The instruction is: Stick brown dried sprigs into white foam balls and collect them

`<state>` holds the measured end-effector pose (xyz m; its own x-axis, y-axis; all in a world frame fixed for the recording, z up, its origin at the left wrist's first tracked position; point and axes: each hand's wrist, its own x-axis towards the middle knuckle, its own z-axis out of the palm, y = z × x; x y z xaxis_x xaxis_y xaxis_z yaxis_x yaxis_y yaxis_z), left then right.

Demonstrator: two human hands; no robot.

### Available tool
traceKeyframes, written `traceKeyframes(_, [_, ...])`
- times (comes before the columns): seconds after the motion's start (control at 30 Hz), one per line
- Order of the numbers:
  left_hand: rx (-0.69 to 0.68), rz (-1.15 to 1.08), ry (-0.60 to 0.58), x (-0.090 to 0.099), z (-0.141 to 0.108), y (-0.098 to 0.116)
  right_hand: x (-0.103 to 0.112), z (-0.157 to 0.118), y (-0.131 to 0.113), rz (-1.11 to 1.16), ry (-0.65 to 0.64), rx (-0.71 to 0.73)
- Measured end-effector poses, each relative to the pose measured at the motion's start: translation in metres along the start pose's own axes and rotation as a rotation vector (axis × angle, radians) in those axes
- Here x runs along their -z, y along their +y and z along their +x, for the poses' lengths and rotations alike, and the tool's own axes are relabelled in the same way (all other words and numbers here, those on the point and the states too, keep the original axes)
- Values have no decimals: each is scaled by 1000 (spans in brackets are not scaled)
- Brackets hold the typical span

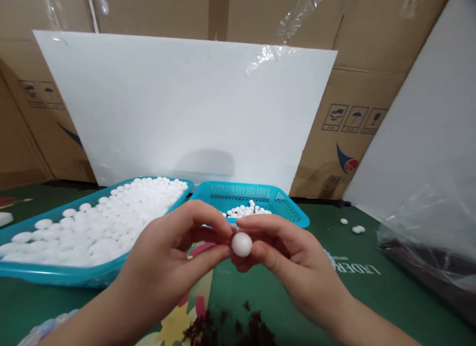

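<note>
A small smooth white ball (pixel 241 244) sits between my fingertips at the centre of the view. My right hand (pixel 293 259) is closed around it, with the thumb and fingers on its right side and beneath. From the other side, my left hand (pixel 178 242) has thumb and forefinger pinched together against the ball's left edge. Whatever lies between those left fingertips is hidden or too small to name. Below the hands, dark reddish-brown dried bits (pixel 256 331) are scattered on the green table surface (pixel 238 296).
A blue tray (pixel 74 275) heaped with white balls stands at left. Behind my hands, a blue perforated basket (pixel 293 212) holds more balls, some with reddish specks. Loose white pieces (pixel 357 229) lie at right, near a clear plastic bag (pixel 427 227). A white board (pixel 193 103) leans against cardboard boxes.
</note>
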<state>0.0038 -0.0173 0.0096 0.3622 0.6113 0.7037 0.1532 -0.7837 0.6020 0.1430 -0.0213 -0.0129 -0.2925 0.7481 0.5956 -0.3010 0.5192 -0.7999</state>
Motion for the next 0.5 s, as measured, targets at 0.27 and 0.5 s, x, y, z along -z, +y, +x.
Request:
traceKeyframes(0.27, [-61,255,-84,5,-2,4,-1,-1,-1,-56,-3,-2])
traceKeyframes(0.5, [-101,223,-63,6,-2,1,-2,-2,-8,-159,74,99])
